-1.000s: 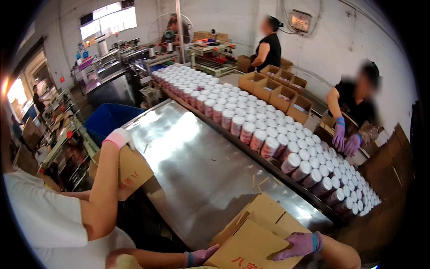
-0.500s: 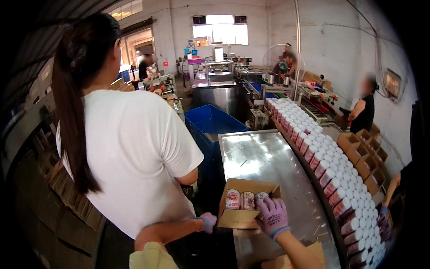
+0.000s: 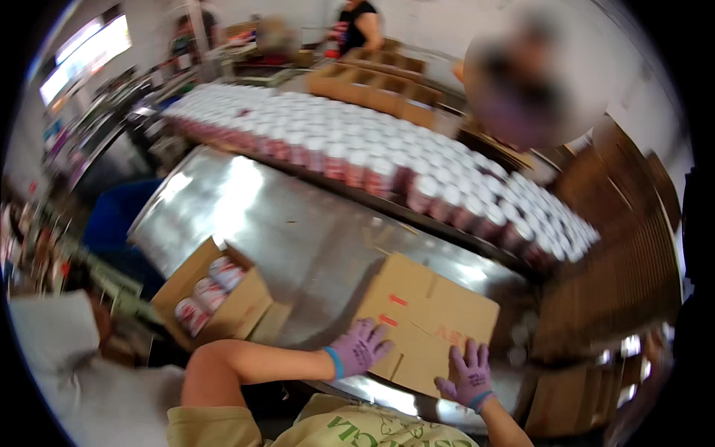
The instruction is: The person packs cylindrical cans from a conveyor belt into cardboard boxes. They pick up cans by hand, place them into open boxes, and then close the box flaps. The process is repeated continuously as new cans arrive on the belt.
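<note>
A flattened cardboard box [image 3: 428,313] with red markings lies on the metal table in front of me. My left hand [image 3: 359,347], in a purple glove with a blue cuff, touches its left near edge with the fingers spread. Over its right near corner rests my right hand [image 3: 469,376], gloved alike, fingers apart. Neither hand grips anything. To the left, an open cardboard box [image 3: 246,302] stands tilted in view, with printed cans [image 3: 211,292] lying in a row inside it.
Many white-lidded cans [image 3: 357,158] stand packed along the table's [image 3: 298,238] far side. Beyond them are open cartons [image 3: 372,89] and co-workers. Stacked cardboard [image 3: 603,298] rises at the right. A blue bin [image 3: 119,216] and a person in white [image 3: 56,335] are at the left.
My view has swung to the right. Both hands have left the box of cans and are now at the flattened box, fingers spread.
</note>
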Motion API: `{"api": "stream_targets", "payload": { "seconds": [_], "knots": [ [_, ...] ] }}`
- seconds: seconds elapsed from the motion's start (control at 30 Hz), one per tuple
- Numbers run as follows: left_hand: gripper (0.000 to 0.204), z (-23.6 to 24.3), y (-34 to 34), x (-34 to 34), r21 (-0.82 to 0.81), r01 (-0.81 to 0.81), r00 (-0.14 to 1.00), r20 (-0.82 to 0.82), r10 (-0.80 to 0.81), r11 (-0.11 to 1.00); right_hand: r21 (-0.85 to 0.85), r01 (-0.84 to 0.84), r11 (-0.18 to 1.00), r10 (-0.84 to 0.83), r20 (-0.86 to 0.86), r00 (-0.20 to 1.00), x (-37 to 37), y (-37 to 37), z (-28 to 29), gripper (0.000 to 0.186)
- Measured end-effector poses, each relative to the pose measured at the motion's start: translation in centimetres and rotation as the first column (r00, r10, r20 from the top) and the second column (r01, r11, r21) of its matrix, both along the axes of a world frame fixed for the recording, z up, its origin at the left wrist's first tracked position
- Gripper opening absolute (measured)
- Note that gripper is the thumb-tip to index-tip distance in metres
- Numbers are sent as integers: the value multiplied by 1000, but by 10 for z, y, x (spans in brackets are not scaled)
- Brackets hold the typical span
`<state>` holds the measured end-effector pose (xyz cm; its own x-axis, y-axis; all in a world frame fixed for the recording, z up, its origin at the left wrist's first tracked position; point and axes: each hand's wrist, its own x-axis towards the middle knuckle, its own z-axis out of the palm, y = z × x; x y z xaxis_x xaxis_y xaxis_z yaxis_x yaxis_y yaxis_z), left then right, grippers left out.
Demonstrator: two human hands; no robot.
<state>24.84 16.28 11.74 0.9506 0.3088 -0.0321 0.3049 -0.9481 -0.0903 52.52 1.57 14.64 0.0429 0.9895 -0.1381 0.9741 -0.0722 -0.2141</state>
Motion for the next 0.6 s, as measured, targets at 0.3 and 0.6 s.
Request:
{"api": "stream_targets", "payload": {
  "seconds": [0.3, 0.6],
  "knots": [
    [33, 100, 82, 27, -900, -372, 928, -366, 72, 228, 258, 111, 960, 49, -544, 838, 35, -21, 23, 39],
    [40, 174, 52, 30, -779, 389, 590, 621, 517, 491, 291, 453, 843, 268, -956, 115, 32, 54, 134, 75]
  ]
}}
